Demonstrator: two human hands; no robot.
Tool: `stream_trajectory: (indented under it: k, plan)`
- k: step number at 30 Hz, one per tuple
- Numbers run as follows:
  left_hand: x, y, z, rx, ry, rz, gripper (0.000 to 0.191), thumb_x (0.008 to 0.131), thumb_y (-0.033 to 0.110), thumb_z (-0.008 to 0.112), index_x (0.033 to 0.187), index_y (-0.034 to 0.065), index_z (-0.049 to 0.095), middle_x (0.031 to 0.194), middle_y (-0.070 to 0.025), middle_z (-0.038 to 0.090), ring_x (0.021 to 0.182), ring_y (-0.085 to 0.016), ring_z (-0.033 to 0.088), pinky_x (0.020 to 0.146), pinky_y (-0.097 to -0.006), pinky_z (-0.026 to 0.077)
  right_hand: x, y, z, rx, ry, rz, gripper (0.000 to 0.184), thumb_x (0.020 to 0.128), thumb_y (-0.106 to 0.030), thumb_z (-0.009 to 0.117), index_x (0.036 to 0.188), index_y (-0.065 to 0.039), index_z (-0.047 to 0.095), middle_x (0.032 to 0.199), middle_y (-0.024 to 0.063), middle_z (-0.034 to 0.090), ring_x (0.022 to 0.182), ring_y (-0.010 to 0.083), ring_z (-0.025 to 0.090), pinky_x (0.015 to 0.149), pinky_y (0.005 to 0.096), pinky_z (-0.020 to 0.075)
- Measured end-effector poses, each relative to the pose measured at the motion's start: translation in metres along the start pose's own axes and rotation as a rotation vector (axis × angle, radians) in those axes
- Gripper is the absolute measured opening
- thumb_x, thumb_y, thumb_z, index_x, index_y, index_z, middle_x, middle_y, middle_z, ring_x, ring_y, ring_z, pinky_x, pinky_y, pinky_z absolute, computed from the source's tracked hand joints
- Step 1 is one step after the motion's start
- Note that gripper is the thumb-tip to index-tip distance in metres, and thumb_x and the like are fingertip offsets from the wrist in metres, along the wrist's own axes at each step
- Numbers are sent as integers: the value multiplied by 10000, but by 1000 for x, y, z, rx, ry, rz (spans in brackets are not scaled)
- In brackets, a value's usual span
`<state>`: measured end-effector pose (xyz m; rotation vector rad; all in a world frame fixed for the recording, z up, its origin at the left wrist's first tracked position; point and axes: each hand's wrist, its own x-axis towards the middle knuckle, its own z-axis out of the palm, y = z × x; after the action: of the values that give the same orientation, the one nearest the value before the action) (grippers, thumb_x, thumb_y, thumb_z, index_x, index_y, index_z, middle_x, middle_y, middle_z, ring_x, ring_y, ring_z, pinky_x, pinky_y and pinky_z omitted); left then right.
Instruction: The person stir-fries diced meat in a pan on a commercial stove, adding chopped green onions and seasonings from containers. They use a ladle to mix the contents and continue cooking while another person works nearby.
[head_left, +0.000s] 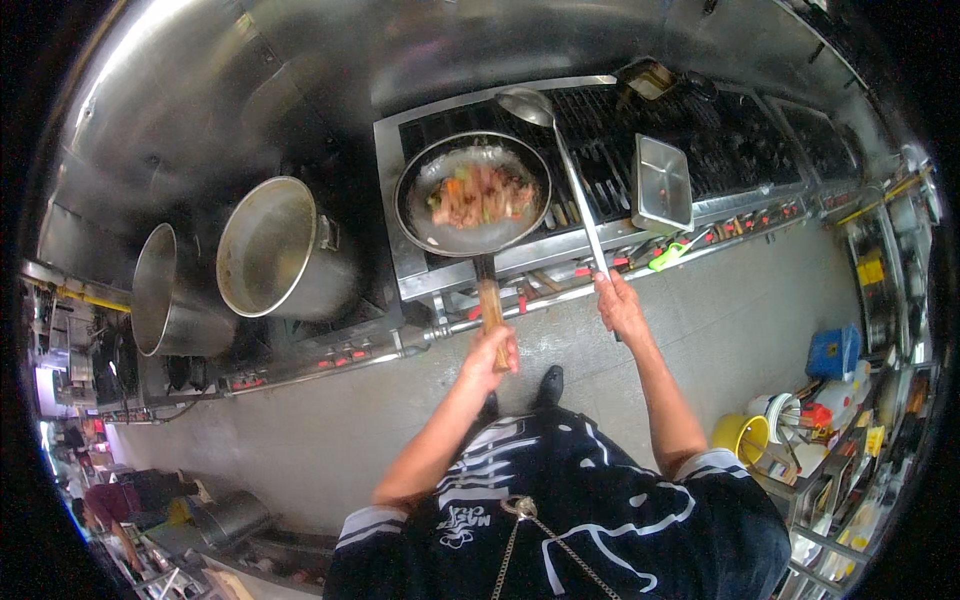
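Observation:
My left hand (489, 355) is closed around the wooden handle of a round wok-like pan (421, 225). In the pan, over the grill's left end, lie pinkish sliced meat (474, 206) and bits of orange and green vegetable. A long-handled metal ladle (581, 195) is held by its handle in my right hand (621, 304). The ladle's bowl is beyond the pan's far right rim, above the grill grates (592, 154). To the right of the ladle, a rectangular steel container (663, 184) stands at the grill's front edge.
Two large metal stockpots (289, 251) (176, 319) stand on the left. Red-marked knobs and a front rail (540, 301) run along the range, with a green-handled utensil (669, 256) there. Shelving, a yellow bucket (739, 439) and a blue container (832, 352) are right; another person (112, 506) is lower left.

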<state>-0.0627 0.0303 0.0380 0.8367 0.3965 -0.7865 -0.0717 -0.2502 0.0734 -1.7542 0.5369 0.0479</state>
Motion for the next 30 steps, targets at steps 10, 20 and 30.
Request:
stream_trajectory:
  k: [10, 20, 30]
  plan:
    - [8, 58, 46, 11, 39, 18, 192, 856, 150, 688, 946, 80, 532, 634, -30, 560, 460, -173, 550, 383, -340, 476, 12, 6, -22, 45, -70, 12, 388, 996, -481, 543, 921, -100, 547, 575, -32, 426, 432, 76, 392, 374, 274, 308]
    - [5, -29, 2, 18, 52, 104, 194, 874, 136, 658, 974, 72, 505, 620, -55, 549, 427, -203, 552, 359, -356, 472, 27, 29, -38, 134, -169, 24, 392, 1020, -475, 513, 923, -94, 514, 521, -44, 374, 366, 72, 329, 333, 266, 279]
    - [79, -38, -68, -83, 26, -51, 579, 923, 607, 555, 1179, 88, 560, 857, -124, 675, 775, -295, 682, 639, -457, 556, 22, 35, -50, 165, -188, 106, 371, 1040, -453, 485, 917, -104, 506, 522, -40, 359, 370, 69, 320, 336, 254, 282]
